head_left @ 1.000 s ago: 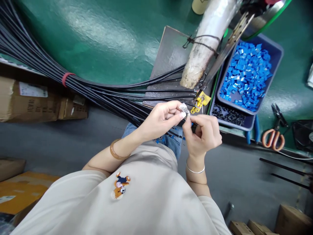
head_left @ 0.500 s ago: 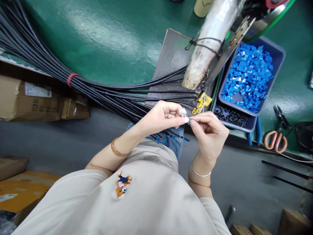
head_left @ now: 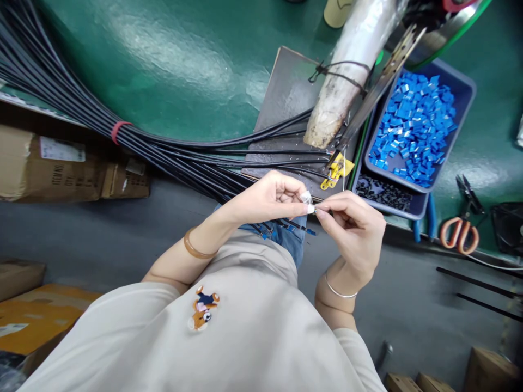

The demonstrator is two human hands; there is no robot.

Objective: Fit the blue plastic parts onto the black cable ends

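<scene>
Near the yellow plastic piece (head_left: 338,167), the right hand (head_left: 355,231) has shifted rightward. It and the left hand (head_left: 267,201) pinch 1 tiny, unidentifiable part (head_left: 316,210); fingertip work continues.

The left hand (head_left: 272,198), its fingertips wrapped in white, and the right hand (head_left: 357,228) pinch a tiny piece (head_left: 315,210), too small to make out; black cables (head_left: 81,100), gathered by a red band (head_left: 118,132), cross the green desk (head_left: 163,54), some over a grey board (head_left: 288,76); a yellow piece (head_left: 338,170) lies there; blue parts (head_left: 412,120) fill one bin (head_left: 460,122), black bits (head_left: 382,193) another (head_left: 419,208); scissors (head_left: 463,231) rest near the desk's edge.
</scene>
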